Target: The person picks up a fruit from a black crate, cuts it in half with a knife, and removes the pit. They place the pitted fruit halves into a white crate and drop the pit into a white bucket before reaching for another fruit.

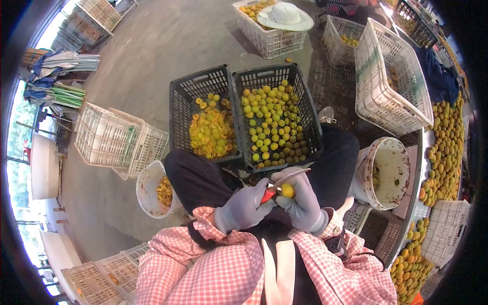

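Observation:
My gloved left hand (243, 207) is closed round the red handle of a knife (292, 176), whose curved blade points up to the right. Between the fingers of my gloved right hand (301, 199) is a small round yellow fruit (287, 190), apricot-like, close against the base of the blade. Both hands are together above my lap. Beyond my knees, a black crate (201, 80) on the left holds cut yellow pieces (212, 133). The black crate (269, 72) beside it holds whole yellow-green fruits (269, 109), some brownish near the front corner.
A white bucket (144, 190) with small orange-brown bits stands at my left; a stained bucket (362, 175) stands at my right. White crates (109, 136) (401, 101) stand on both sides. A hat (285, 17) lies on a fruit crate ahead. Many fruits (439, 162) cover the right-hand surface.

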`<state>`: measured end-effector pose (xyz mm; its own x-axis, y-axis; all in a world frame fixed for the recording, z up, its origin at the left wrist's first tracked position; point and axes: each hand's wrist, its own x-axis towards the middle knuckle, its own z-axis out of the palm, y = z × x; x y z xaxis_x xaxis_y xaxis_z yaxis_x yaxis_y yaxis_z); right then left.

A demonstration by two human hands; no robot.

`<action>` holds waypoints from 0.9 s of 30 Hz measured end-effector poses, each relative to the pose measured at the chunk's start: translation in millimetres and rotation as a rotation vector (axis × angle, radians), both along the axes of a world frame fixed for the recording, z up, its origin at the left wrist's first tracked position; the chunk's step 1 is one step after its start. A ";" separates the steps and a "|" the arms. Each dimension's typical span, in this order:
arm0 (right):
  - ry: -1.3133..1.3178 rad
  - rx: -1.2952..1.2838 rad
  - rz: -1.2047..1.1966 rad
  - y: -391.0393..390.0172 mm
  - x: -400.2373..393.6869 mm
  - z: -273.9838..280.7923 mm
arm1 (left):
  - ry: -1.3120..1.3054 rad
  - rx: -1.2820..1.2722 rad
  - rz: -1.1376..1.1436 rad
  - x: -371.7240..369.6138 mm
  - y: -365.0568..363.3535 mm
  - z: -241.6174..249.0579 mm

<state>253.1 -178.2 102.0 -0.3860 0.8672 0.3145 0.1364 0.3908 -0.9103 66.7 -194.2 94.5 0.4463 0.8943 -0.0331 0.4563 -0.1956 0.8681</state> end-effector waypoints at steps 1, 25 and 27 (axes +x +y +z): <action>-0.001 0.012 -0.001 3.4 -2.3 -1.1 | -0.055 0.023 0.007 0.3 3.4 -5.4; 0.920 -0.662 0.234 20.1 21.7 10.0 | -0.118 0.059 0.155 10.6 15.2 36.9; 0.885 -0.688 0.245 18.4 22.5 8.7 | 0.063 0.314 0.128 11.1 11.9 36.7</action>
